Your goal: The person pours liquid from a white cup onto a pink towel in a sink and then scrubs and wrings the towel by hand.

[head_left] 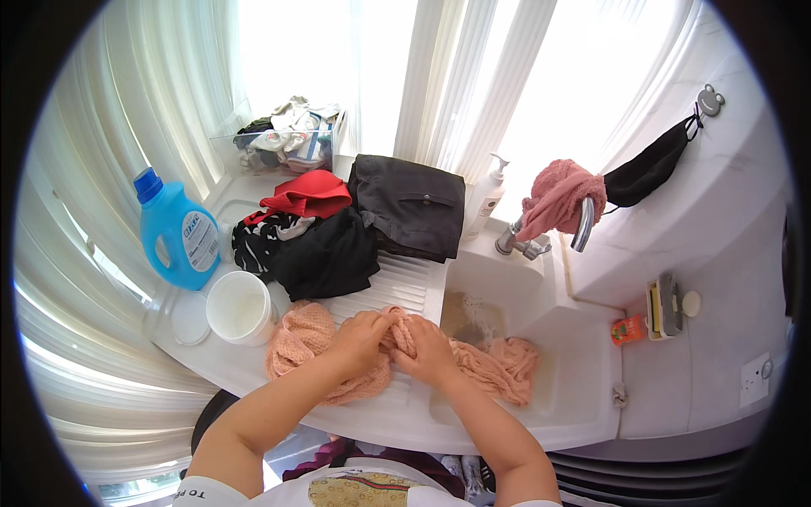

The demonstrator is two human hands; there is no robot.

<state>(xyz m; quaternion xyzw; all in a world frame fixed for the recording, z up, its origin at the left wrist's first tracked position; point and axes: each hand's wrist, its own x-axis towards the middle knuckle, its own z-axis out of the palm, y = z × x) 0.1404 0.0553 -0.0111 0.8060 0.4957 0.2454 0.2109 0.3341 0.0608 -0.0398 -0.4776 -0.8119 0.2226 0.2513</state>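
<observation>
A wet-looking peach waffle-weave cloth (302, 336), perhaps a towel, stretches from the ribbed washboard (407, 279) down into the white sink basin (583, 372). My left hand (363, 340) is closed on its bunched middle. Beside it my right hand (425, 348) grips the same bunch, the two hands nearly touching. The cloth's left part lies heaped on the board, while its right end rests in shallow cloudy water (481, 317) with some foam. What the fingertips do under the folds is hidden.
Behind lie black clothes (329, 258), a red garment (308, 196) and folded dark trousers (405, 207). At left stand a blue detergent bottle (179, 232) and white tub (239, 308). A pink cloth (562, 198) wraps the tap (583, 226); a pump bottle (484, 198) stands nearby.
</observation>
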